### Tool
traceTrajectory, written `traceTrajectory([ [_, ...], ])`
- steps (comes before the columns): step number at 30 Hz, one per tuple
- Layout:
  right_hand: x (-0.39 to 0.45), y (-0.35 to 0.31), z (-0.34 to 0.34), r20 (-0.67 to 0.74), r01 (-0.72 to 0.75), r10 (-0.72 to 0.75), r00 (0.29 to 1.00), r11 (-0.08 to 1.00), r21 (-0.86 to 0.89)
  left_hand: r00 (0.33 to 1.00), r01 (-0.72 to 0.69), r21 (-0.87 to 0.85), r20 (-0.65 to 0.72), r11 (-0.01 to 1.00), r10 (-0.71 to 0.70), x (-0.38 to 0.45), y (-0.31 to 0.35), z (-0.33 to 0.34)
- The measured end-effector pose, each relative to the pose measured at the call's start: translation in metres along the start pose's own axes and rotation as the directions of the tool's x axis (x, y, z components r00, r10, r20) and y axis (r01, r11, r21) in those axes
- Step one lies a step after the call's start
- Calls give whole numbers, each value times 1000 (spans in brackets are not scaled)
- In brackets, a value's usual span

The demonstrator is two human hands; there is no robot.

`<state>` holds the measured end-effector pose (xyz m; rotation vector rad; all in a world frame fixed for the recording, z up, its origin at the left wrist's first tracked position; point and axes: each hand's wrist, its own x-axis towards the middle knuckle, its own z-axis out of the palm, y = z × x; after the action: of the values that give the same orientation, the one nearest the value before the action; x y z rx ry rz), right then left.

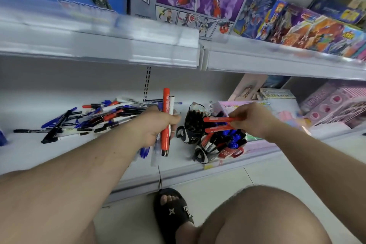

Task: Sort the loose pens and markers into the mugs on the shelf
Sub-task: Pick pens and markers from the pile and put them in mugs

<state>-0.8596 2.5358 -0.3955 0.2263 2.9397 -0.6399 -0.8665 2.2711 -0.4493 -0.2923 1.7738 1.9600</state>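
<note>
My left hand grips a bunch of pens upright, among them a thick red marker and a white one. My right hand pinches two red markers lying sideways above the mugs. A dark mug stands full of black pens. In front of it a black mug holds red-and-black pens, and a red mug holds blue-capped pens. A loose heap of blue, black and red pens lies on the white shelf to the left.
An upper shelf with toy boxes overhangs the work area. Pink and pastel boxes crowd the shelf right of the mugs. My knee and a black sandal are on the tiled floor below the shelf edge.
</note>
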Motion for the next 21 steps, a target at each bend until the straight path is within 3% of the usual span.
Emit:
traceTrajectory([
  [4,32,31,22,69,3,18,997,958,-286,1000,3,-32,3,999,-2,14,-1,6],
  [10,79,54,74,246,95,23,969,883,-459,998,58,-61,0,996,-58,24,0,5],
  [13,92,56,97,301,146,-6,954,883,-446,996,84,-79,-4,993,-84,30,0,3],
  [15,96,61,114,267,159,-49,962,900,-407,994,112,-80,13,991,-111,33,-2,1],
  [18,97,73,143,110,163,-130,985,913,-374,991,136,-69,27,988,-134,38,-6,-2],
  [21,90,84,167,2,197,-225,974,847,-494,991,133,-109,35,985,-130,40,-6,-6],
])
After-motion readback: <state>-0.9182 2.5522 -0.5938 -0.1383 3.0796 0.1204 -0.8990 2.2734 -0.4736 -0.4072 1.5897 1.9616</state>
